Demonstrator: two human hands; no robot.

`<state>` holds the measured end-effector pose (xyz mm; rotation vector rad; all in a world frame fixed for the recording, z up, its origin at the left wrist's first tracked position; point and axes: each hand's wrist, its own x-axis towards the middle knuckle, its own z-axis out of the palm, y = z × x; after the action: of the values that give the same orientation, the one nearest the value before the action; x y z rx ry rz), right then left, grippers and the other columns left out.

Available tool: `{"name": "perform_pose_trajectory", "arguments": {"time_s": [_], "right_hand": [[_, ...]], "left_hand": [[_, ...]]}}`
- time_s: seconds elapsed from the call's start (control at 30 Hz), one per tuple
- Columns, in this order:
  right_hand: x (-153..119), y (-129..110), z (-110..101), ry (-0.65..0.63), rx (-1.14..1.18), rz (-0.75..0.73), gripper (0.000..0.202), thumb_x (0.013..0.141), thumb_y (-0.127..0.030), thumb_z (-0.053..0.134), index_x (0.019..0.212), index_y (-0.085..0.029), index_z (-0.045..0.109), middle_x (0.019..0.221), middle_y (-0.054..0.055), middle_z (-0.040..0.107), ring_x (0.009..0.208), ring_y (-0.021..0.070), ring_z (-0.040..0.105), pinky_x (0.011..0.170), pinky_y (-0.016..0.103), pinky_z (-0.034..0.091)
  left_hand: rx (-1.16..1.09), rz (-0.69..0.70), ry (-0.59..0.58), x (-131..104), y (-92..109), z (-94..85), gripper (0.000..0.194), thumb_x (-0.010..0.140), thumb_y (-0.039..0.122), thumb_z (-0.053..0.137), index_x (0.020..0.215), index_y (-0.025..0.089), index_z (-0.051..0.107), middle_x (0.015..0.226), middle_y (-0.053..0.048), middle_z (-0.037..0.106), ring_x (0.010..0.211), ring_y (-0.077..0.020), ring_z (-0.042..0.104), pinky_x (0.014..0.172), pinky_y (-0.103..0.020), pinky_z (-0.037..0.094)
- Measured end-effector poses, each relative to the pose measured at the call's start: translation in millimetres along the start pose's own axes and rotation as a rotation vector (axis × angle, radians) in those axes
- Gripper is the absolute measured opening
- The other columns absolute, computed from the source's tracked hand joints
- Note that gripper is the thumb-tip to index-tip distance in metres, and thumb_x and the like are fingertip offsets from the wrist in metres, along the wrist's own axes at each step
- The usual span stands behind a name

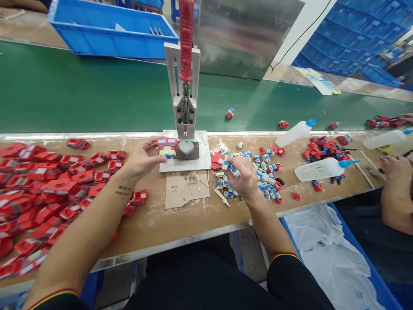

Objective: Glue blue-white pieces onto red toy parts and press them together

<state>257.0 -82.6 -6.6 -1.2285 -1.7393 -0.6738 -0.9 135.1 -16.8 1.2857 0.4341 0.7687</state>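
Observation:
My left hand (142, 158) pinches a red toy car body (167, 142) with light-blue windows and a yellow-and-white underside. It is held just left of a grey heart-shaped block (186, 148) on the base of a hand press (185, 107). Between the fingers of my right hand (244, 175) is a red and blue toy piece (219, 162), partly covered by the fingers. Below that hand lies a pile of small blue-and-white toy parts (266, 172). Many red car bodies (41, 172) are heaped on the left of the workbench (155, 224).
The press has a tall red handle (186, 47). Behind it run a green belt (80, 94) and a blue crate (106, 38). White bottles with blue tips, such as one bottle (318, 169), lie to the right. A co-worker's arm (396, 185) is at the far right.

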Motion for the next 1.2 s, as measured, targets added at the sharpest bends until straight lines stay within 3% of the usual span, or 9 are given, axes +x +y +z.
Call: {"name": "perform_pose_trajectory", "arguments": {"time_s": [0.13, 0.27, 0.37, 0.5, 0.67, 0.8, 0.97, 1.07, 1.2], "right_hand": [[7, 35, 7, -0.208, 0.101, 0.221, 0.041, 0.092, -0.012, 0.068, 0.126, -0.028, 0.053, 0.102, 0.003, 0.074, 0.077, 0.017, 0.069, 0.073, 0.034, 0.058], [41, 110, 42, -0.566, 0.116, 0.577, 0.021, 0.082, -0.023, 0.076, 0.096, -0.021, 0.06, 0.092, 0.004, 0.07, 0.074, 0.017, 0.061, 0.073, 0.032, 0.051], [69, 160, 83, -0.694, -0.017, 0.614, 0.02, 0.077, -0.015, 0.074, 0.089, -0.021, 0.059, 0.095, 0.007, 0.07, 0.084, 0.0209, 0.059, 0.084, 0.035, 0.049], [82, 187, 128, -0.725, -0.053, 0.636, 0.022, 0.073, -0.006, 0.068, 0.088, -0.021, 0.06, 0.096, 0.009, 0.071, 0.087, 0.0234, 0.058, 0.089, 0.037, 0.047], [70, 191, 142, -0.757, -0.052, 0.68, 0.025, 0.067, -0.005, 0.069, 0.087, -0.02, 0.065, 0.091, 0.009, 0.072, 0.086, 0.0249, 0.061, 0.088, 0.038, 0.051], [80, 191, 127, -0.583, -0.048, 0.677, 0.028, 0.086, -0.015, 0.06, 0.114, -0.017, 0.065, 0.12, 0.015, 0.07, 0.096, 0.023, 0.065, 0.095, 0.04, 0.054], [151, 145, 95, -0.011, 0.243, 0.434, 0.035, 0.109, -0.051, 0.043, 0.131, -0.027, 0.055, 0.121, 0.009, 0.066, 0.106, 0.0217, 0.07, 0.083, 0.036, 0.062], [207, 100, 84, 0.053, 0.338, 0.366, 0.042, 0.107, -0.061, 0.049, 0.135, -0.029, 0.047, 0.129, 0.01, 0.066, 0.112, 0.0225, 0.071, 0.081, 0.033, 0.066], [250, 61, 84, -0.127, 0.471, 0.411, 0.038, 0.108, -0.054, 0.056, 0.133, -0.029, 0.042, 0.105, 0.003, 0.074, 0.107, 0.0186, 0.075, 0.088, 0.029, 0.066]], "left_hand": [[-0.143, -0.041, 0.08, 4, -9, -0.6, 0.059, 0.066, 0.031, 0.102, 0.116, 0.034, 0.071, 0.108, -0.001, 0.081, 0.092, -0.0198, 0.08, 0.073, -0.026, 0.065], [-0.187, -0.052, 0.146, 10, -14, 3.1, 0.06, 0.064, 0.021, 0.101, 0.113, 0.032, 0.068, 0.106, 0.0, 0.08, 0.09, -0.0173, 0.079, 0.079, -0.026, 0.065], [-0.178, -0.035, 0.188, 16, -21, 9.1, 0.054, 0.067, 0.026, 0.099, 0.11, 0.03, 0.066, 0.106, 0.001, 0.08, 0.089, -0.0173, 0.079, 0.086, -0.032, 0.066], [-0.068, -0.008, 0.219, 25, -33, 14.5, 0.073, 0.062, 0.034, 0.101, 0.122, 0.029, 0.06, 0.104, -0.002, 0.079, 0.092, -0.0198, 0.078, 0.087, -0.036, 0.065], [0.221, 0.077, 0.175, 40, -44, 13.2, 0.07, 0.062, 0.037, 0.097, 0.12, 0.022, 0.061, 0.107, -0.008, 0.079, 0.101, -0.0262, 0.077, 0.095, -0.042, 0.062], [0.414, 0.123, 0.134, 48, -46, 10.5, 0.058, 0.07, 0.032, 0.087, 0.12, 0.02, 0.061, 0.106, -0.007, 0.079, 0.098, -0.0251, 0.076, 0.098, -0.043, 0.058], [0.51, 0.117, 0.089, 50, -46, 9.5, 0.052, 0.073, 0.027, 0.082, 0.121, 0.02, 0.061, 0.11, -0.006, 0.076, 0.105, -0.0257, 0.075, 0.102, -0.043, 0.057], [0.539, 0.107, 0.06, 48, -46, 14.5, 0.05, 0.073, 0.024, 0.081, 0.12, 0.02, 0.063, 0.113, -0.007, 0.077, 0.107, -0.026, 0.075, 0.104, -0.044, 0.057], [0.536, 0.084, 0.041, 50, -49, 24.2, 0.049, 0.075, 0.02, 0.081, 0.121, 0.021, 0.062, 0.113, -0.007, 0.079, 0.106, -0.0253, 0.075, 0.105, -0.045, 0.058]]}}
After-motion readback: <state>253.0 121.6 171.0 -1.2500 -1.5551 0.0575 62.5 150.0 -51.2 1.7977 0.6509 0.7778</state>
